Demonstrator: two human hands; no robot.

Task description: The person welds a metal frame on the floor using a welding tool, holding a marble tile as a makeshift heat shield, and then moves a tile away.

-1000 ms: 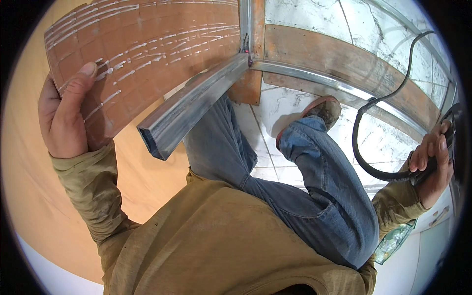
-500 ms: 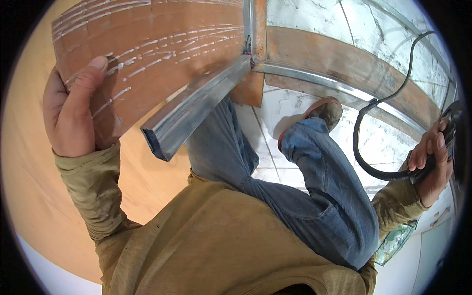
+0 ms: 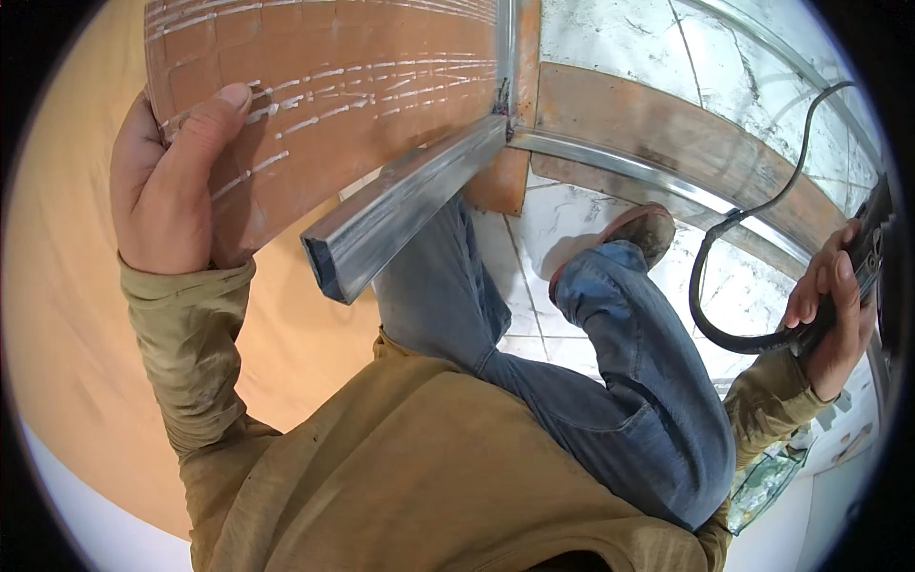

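My left hand [image 3: 176, 195] is closed on the near left edge of a flat reddish-brown tile [image 3: 324, 133], thumb on the face that carries white streaks and a faint grid. The tile leans along a square metal tube [image 3: 410, 210], whose cut end points toward me. At the far right, my right hand [image 3: 837, 315] wraps round a black corded tool [image 3: 872, 243]. Most of that tool lies in the dark rim of the picture, so its exact kind does not show. A thick black cable [image 3: 701, 286] loops away from its lower end.
More metal tubing [image 3: 648, 172] meets the near tube at a corner and runs right, over brown strips [image 3: 686, 124] on white marbled floor tiles [image 3: 572, 205]. A tan panel [image 3: 76, 315] stretches along my left. Beside my right forearm lies a green clear bag [image 3: 767, 486].
The view has shifted slightly, so the tile, tube and frame now appear farther right. Both hands keep their grips; the right hand and tool have turned a little.
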